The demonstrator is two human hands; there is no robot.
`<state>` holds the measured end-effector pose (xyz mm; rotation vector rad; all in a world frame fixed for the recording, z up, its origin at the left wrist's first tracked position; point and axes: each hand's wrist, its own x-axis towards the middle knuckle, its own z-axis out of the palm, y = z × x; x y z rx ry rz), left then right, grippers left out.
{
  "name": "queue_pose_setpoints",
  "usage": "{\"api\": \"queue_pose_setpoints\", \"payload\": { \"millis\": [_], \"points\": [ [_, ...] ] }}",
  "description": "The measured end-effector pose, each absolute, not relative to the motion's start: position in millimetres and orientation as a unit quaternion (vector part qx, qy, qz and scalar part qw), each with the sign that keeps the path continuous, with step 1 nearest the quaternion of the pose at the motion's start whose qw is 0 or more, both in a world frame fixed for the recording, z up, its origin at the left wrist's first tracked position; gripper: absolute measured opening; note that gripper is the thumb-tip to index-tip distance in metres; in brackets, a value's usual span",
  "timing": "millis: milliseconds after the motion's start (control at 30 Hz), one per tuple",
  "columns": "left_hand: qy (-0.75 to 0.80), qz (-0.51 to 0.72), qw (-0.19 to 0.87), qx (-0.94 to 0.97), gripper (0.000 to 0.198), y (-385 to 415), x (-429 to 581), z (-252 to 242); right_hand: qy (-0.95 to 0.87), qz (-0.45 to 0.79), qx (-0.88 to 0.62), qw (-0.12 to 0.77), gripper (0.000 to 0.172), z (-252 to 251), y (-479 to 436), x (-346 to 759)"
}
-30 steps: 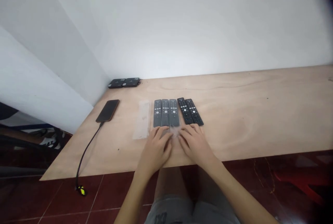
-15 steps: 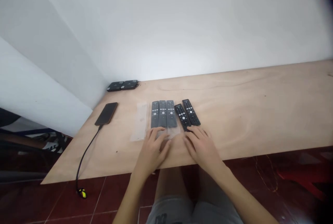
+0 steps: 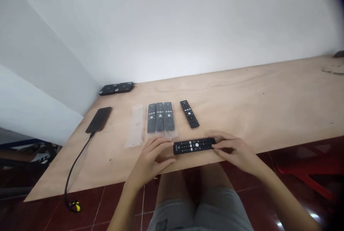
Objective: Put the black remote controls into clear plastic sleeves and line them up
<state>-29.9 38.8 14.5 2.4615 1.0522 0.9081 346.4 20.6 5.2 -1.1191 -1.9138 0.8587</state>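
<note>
Three sleeved remote controls (image 3: 160,116) lie side by side in cloudy plastic — that much looks done. Two remain bare: the black remote control (image 3: 195,145) held crosswise near the front edge of the wooden table (image 3: 268,116), and a second bare remote (image 3: 189,114) lying slantwise beyond it. The right hand (image 3: 235,150) pinches the held one's right end between thumb and fingers; the left hand (image 3: 153,157) is loosely parted and grips nothing, fingertips at the other end — whether touching is unclear. A flat, seemingly unfilled plastic sleeve (image 3: 135,127) lies left of the row.
</note>
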Motion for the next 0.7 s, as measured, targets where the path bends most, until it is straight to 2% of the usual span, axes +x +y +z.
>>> {"api": "queue_pose_setpoints", "payload": {
  "millis": [200,433,600,700],
  "points": [
    [0.339,0.35,0.165,0.857,0.024,42,-37,6,-0.755,0.359,-0.395,0.381,0.018,0,36,317],
    [0.346,0.371,0.147,0.849,0.025,41,-35,10,-0.774,0.326,-0.4,0.367,0.016,2,33,319],
    [0.418,0.349,0.192,0.817,0.02,35,-27,10,-0.788,0.289,-0.435,0.327,0.04,6,32,309],
    [0.493,0.34,0.22,0.77,0.022,30,-16,9,-0.789,0.286,-0.44,0.32,0.044,8,36,301]
  ]
}}
